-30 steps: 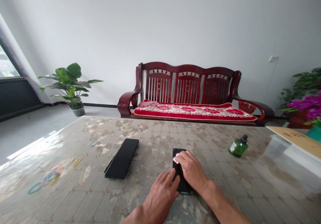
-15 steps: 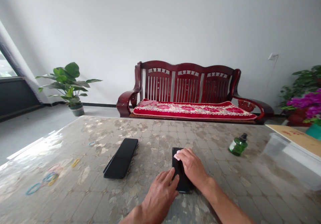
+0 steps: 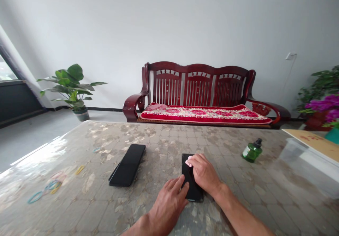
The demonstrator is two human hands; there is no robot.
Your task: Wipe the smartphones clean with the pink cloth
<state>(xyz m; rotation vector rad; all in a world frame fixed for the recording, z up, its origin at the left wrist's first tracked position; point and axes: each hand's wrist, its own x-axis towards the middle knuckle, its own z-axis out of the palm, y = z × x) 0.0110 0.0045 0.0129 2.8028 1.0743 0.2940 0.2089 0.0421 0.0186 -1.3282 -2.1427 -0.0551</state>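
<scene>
A black smartphone [image 3: 194,192] lies flat on the table in front of me, partly covered by both hands. My right hand [image 3: 206,173] pinches a small pink cloth [image 3: 188,162] and presses it on the phone's upper part. Along the phone's lower left side rests my left hand [image 3: 169,204], its fingers stretched out and the tips touching the phone. Farther left, more black phones [image 3: 128,165] lie in a small stack, the top one covering most of what is under it.
A green pump bottle [image 3: 252,152] stands to the right, near a clear plastic box [image 3: 299,165] with a tan board [image 3: 315,140] on top. Several coloured rubber bands [image 3: 53,186] lie at the left. Beyond the patterned table [image 3: 164,133] is a wooden bench [image 3: 198,84].
My right hand and the pink cloth have shifted very slightly on the phone's upper part. The left hand stays at its lower left side. The camera view has moved a little.
</scene>
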